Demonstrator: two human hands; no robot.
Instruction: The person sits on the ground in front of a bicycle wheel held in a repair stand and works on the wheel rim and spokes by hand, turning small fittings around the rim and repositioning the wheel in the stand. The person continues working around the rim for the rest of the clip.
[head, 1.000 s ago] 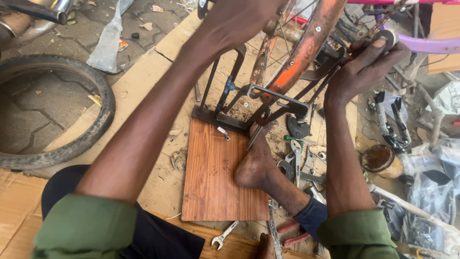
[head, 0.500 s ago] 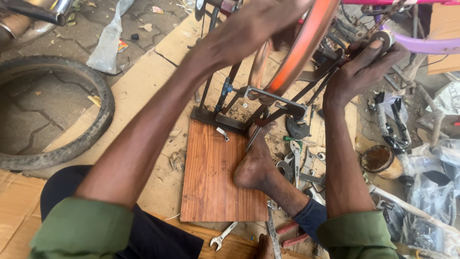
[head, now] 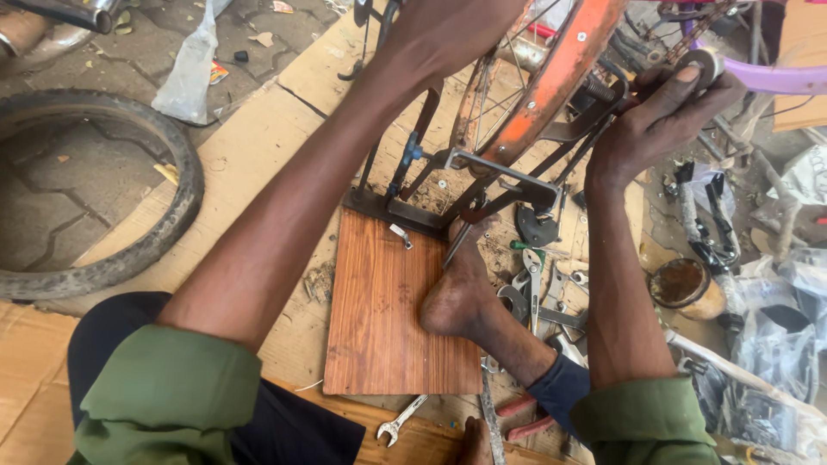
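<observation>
Orange wheel rim [head: 560, 77] stands mounted in a dark metal stand [head: 482, 185] at the far edge of a wooden board [head: 379, 319]. Left hand [head: 448, 34] is closed over the rim's top; its fingers are hidden, so the exact grip cannot be told. Right hand [head: 659, 112] curls around the axle end [head: 708, 62] at the stand's right arm, thumb pressed on it. A bare foot [head: 457, 293] pins the board's right edge. Spokes are fitted; no tyre is on the rim. A loose tyre [head: 129, 258] lies well apart on the left. Wrench [head: 401, 422] lies untouched just off the board's near edge. Work judged mid-way: the wheel is mounted, with adjustment unfinished.
</observation>
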